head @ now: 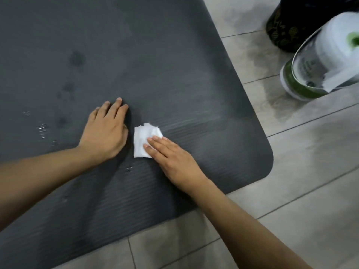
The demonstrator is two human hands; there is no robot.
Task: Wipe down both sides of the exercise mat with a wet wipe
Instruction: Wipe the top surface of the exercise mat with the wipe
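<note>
A dark grey ribbed exercise mat [174, 65] lies flat on the tiled floor and fills most of the head view, its rounded corner at the right. A folded white wet wipe [141, 138] lies on the mat near the middle. My right hand [171, 158] presses on the wipe's lower right part with straight fingers. My left hand [106, 131] rests flat on the mat just left of the wipe, fingers straight. Small water drops and damp patches show on the mat to the left of my left hand.
An open canister of rolled white wipes [320, 61] with a green band stands on the grey floor tiles [310, 171] at the upper right, beside the mat's edge. A dark patterned object [279, 30] stands behind it.
</note>
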